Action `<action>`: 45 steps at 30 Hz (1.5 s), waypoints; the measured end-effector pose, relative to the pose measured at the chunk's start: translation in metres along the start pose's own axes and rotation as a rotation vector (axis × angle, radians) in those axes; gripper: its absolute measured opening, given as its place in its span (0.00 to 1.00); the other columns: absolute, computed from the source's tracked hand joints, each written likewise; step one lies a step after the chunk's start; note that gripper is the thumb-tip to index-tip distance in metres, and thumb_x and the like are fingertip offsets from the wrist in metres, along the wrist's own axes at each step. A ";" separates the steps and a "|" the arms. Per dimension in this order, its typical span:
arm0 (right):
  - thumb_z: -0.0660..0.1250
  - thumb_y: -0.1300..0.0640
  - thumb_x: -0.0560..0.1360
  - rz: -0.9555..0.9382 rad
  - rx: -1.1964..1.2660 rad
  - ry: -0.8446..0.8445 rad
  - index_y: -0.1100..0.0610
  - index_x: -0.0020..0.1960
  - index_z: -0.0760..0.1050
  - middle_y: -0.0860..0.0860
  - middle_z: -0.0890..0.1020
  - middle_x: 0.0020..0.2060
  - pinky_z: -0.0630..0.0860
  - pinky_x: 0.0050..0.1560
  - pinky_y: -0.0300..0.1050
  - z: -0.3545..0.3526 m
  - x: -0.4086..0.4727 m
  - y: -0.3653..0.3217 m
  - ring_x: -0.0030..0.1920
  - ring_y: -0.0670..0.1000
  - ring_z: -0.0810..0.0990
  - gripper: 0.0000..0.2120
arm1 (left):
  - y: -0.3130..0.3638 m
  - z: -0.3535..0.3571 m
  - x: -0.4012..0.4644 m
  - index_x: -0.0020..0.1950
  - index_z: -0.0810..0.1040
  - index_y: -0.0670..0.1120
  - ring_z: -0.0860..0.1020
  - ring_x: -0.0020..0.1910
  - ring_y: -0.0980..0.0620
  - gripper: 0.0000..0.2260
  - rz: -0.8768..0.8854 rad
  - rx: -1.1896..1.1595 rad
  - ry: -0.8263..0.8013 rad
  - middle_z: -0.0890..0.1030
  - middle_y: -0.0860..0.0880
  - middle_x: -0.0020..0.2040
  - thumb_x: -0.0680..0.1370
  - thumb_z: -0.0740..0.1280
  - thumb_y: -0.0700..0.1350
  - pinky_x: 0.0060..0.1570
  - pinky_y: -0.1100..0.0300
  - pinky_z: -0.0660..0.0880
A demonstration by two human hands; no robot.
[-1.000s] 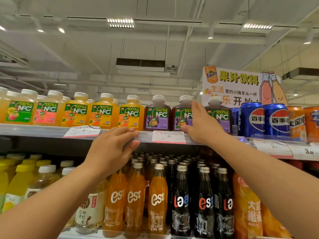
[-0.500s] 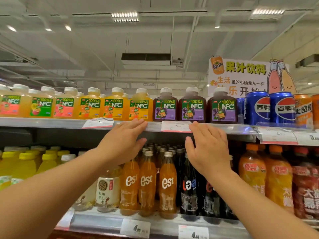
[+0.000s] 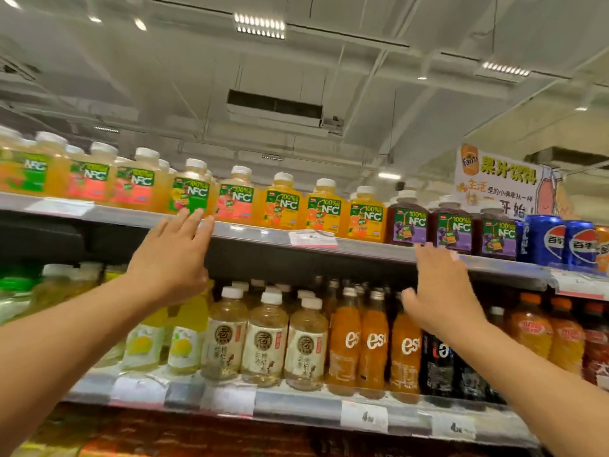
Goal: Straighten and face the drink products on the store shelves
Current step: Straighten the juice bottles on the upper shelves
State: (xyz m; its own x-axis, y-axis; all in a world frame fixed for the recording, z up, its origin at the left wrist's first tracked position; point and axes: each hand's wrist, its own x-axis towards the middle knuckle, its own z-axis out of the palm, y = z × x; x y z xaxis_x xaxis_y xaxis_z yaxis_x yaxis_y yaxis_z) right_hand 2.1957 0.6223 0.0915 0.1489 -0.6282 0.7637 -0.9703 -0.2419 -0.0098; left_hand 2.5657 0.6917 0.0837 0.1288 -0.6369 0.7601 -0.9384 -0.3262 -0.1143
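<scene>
NFC bottles [image 3: 407, 219]: three purple, three orange (front row); both hands, left [image 3: 169, 255], right [image 3: 443, 291], flat, released, holding nothing

Above left hand [image 3: 168, 258] fingertips: NFC bottle [image 3: 191, 189], yellow juice, green label, white cap. Beside it, pink-label bottle [image 3: 234, 197]. Between hands: orange juice bottles [image 3: 324, 206], green-orange labels. Above right hand [image 3: 441, 288] fingers: dark purple bottles [image 3: 408, 217], purple labels. Beyond: blue cans [image 3: 543, 240], red-white-blue emblem. Below right thumb: orange est bottles [image 3: 374, 344], white lettering.
</scene>
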 end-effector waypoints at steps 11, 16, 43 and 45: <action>0.63 0.54 0.75 -0.417 0.209 -0.017 0.54 0.78 0.51 0.53 0.50 0.79 0.46 0.76 0.50 0.005 0.012 -0.227 0.78 0.53 0.46 0.36 | -0.038 0.011 -0.001 0.79 0.40 0.50 0.43 0.79 0.48 0.42 0.091 -0.097 -0.113 0.44 0.48 0.80 0.74 0.64 0.51 0.76 0.45 0.45; 0.64 0.52 0.74 -0.377 0.117 0.036 0.57 0.78 0.48 0.54 0.53 0.78 0.44 0.76 0.51 0.040 0.018 -0.249 0.77 0.55 0.48 0.39 | -0.043 0.017 0.000 0.79 0.38 0.51 0.41 0.78 0.49 0.43 0.128 -0.128 -0.100 0.41 0.49 0.80 0.75 0.65 0.49 0.76 0.45 0.45; 0.64 0.52 0.71 -0.332 0.171 0.162 0.55 0.77 0.56 0.55 0.58 0.76 0.43 0.76 0.53 0.041 0.020 -0.391 0.77 0.56 0.51 0.36 | -0.240 0.054 -0.004 0.79 0.49 0.52 0.54 0.76 0.48 0.38 0.196 -0.052 0.101 0.58 0.48 0.77 0.73 0.64 0.53 0.77 0.48 0.44; 0.63 0.51 0.72 -0.317 0.194 0.123 0.54 0.78 0.53 0.54 0.56 0.77 0.46 0.77 0.52 0.042 0.022 -0.424 0.77 0.54 0.50 0.37 | -0.262 0.056 -0.004 0.79 0.48 0.52 0.53 0.76 0.48 0.37 0.244 -0.106 0.101 0.56 0.48 0.77 0.74 0.63 0.53 0.76 0.50 0.42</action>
State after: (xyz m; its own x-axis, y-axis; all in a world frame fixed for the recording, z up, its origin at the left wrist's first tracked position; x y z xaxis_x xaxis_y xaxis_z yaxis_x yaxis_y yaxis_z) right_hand 2.6181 0.6804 0.0851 0.4002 -0.4094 0.8199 -0.8240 -0.5523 0.1265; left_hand 2.8288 0.7405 0.0747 -0.1323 -0.6132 0.7788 -0.9667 -0.0937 -0.2381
